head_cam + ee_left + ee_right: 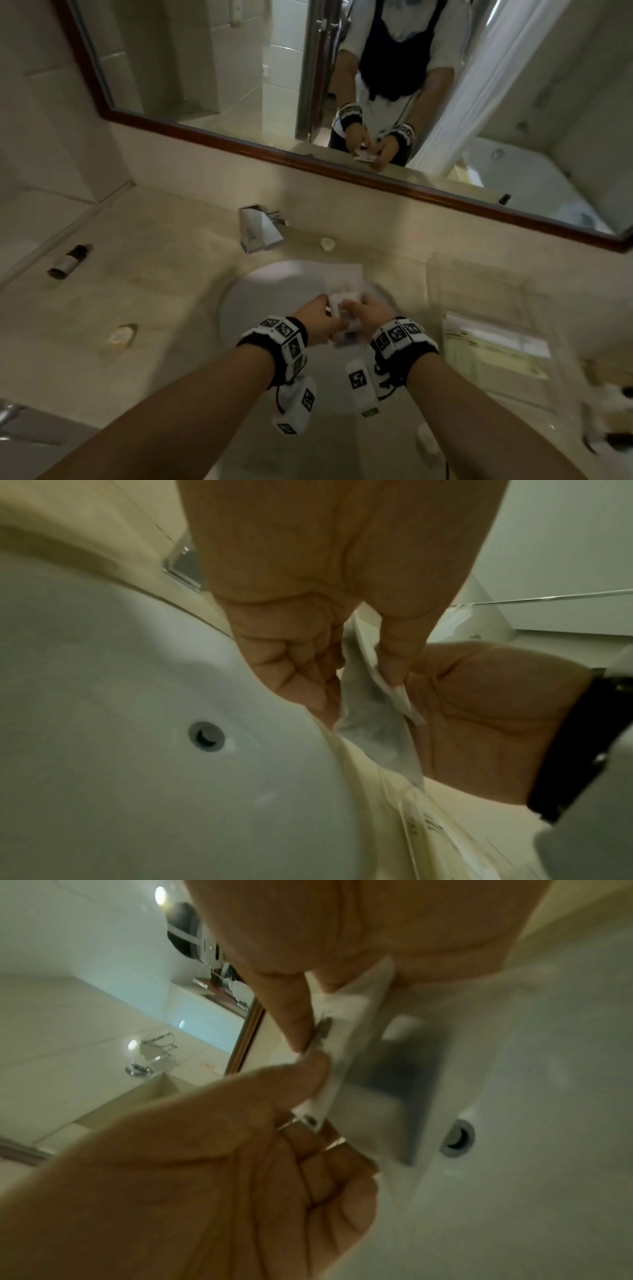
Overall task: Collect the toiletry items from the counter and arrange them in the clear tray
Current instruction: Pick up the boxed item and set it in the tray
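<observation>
Over the sink (239, 308), my left hand (317, 320) and right hand (368, 317) both pinch one flat white packet (344, 291) (its print too blurred to read). The clear tray (486, 294) sits on the counter (164, 294) to the right; a dark bottle (70, 261) lies far left.

The head view looks steeply down over the sink basin (274, 281) toward the mirror (239, 85). Both wrist views sit close under the palms, sharing the basin's overflow hole (206, 736).
</observation>
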`<move>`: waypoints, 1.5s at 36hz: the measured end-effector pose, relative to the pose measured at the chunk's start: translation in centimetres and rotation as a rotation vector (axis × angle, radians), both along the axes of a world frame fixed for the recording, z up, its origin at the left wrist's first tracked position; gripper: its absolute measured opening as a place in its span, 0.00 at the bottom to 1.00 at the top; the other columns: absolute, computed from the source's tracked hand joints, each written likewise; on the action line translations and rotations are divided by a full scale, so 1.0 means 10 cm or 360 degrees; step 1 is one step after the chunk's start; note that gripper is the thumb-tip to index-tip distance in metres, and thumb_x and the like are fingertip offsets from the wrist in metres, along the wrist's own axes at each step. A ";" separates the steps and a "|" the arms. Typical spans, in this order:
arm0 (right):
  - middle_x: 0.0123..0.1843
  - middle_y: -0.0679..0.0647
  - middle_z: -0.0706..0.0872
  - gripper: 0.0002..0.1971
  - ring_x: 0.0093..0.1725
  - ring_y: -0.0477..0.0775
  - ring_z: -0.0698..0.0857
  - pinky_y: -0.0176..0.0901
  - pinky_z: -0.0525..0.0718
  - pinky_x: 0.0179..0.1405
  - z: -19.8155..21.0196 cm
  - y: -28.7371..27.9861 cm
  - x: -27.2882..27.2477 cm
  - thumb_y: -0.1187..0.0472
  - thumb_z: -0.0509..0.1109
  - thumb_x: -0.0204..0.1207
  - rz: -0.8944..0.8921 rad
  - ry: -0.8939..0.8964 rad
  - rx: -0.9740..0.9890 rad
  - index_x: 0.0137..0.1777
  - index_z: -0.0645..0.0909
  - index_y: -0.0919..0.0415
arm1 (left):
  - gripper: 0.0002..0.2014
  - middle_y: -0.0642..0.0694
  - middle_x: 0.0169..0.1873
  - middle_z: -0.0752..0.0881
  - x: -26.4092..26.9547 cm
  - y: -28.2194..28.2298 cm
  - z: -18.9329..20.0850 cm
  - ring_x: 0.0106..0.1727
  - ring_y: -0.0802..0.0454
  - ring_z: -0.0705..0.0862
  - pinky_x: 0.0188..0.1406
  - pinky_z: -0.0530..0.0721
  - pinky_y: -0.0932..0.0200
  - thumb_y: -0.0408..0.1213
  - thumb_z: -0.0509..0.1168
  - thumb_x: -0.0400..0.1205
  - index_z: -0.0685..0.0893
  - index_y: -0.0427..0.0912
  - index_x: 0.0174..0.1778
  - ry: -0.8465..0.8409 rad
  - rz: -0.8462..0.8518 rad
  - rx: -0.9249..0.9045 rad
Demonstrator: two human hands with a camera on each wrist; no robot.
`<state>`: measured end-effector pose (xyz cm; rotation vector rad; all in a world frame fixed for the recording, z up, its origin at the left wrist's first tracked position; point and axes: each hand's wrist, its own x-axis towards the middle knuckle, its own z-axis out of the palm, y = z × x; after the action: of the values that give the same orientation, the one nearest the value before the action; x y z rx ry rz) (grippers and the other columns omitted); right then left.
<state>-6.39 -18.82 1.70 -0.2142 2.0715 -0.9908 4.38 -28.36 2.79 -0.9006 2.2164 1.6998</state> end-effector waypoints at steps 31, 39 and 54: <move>0.29 0.52 0.69 0.22 0.30 0.53 0.72 0.37 0.72 0.27 0.36 3.45 -1.47 0.59 0.76 0.72 0.0123 0.0508 0.0326 0.28 0.64 0.57 | 0.31 0.40 0.78 0.68 -1.71 2.86 0.09 0.66 0.37 0.82 0.57 0.88 0.42 0.32 0.62 0.84 0.58 0.49 0.83 -0.0246 -0.1016 -0.0322; 0.33 0.54 0.79 0.14 0.30 0.55 0.79 0.37 0.79 0.23 0.07 3.57 -1.74 0.50 0.77 0.68 -0.0380 0.0223 0.0302 0.36 0.75 0.53 | 0.22 0.47 0.66 0.82 -2.02 2.77 0.04 0.57 0.46 0.87 0.55 0.87 0.53 0.41 0.68 0.81 0.74 0.51 0.71 -0.0175 -0.0978 -0.0609; 0.41 0.59 0.86 0.14 0.44 0.60 0.86 0.49 0.88 0.51 -0.06 3.35 -2.04 0.49 0.73 0.73 -0.0410 -0.0030 0.0633 0.40 0.81 0.61 | 0.25 0.43 0.67 0.76 -2.22 2.38 -0.25 0.66 0.41 0.78 0.63 0.81 0.48 0.48 0.69 0.78 0.73 0.49 0.70 -0.0269 -0.0796 -0.0996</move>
<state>-26.77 14.65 1.12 0.2718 2.2655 -0.7000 -17.82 -4.54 0.31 -0.4912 2.5951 0.6970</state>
